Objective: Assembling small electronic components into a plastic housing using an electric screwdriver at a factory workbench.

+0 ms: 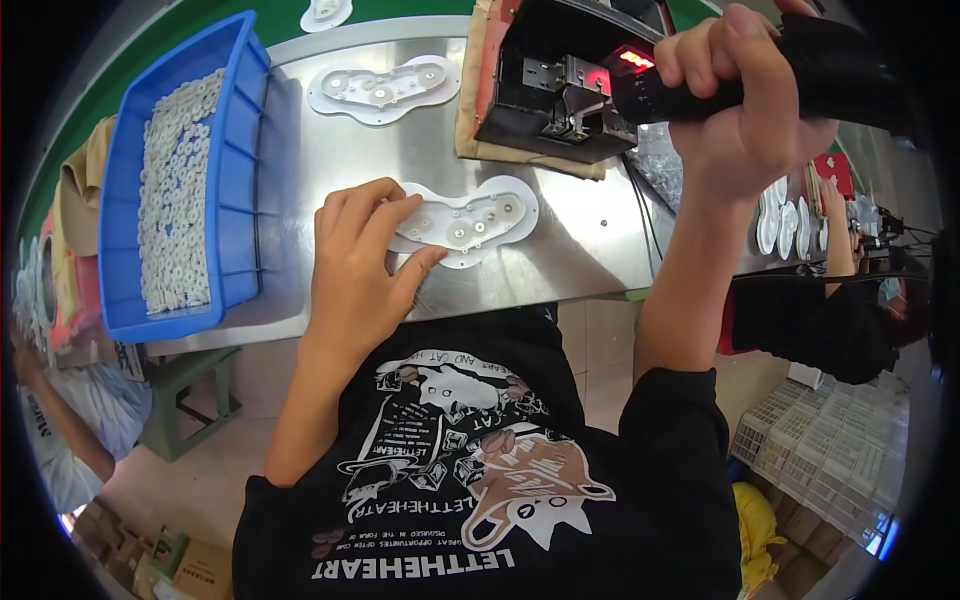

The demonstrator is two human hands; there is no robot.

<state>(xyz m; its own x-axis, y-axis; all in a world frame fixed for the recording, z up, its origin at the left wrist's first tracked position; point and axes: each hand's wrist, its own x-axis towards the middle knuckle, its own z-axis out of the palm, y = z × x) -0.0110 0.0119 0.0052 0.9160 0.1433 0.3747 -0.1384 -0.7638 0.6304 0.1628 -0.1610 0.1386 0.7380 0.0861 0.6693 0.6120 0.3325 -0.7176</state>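
One white housing (478,228) lies on the surface (575,265) at 2 o'clock from your left hand (355,260), which is part-open, thumb and fingers holding its left end. Your right hand (745,120) closes round one black tool (835,72). Press the housing flat, fingertips clear of its fittings; the tool should meet it upright. Count two more housings (382,92) at 11 o'clock, one display box (575,90) at 1 o'clock, one blue bin (235,170) at 9 o'clock; its white pieces (175,200) are uncountable.

White lettering (412,568) on black shirt (660,510)
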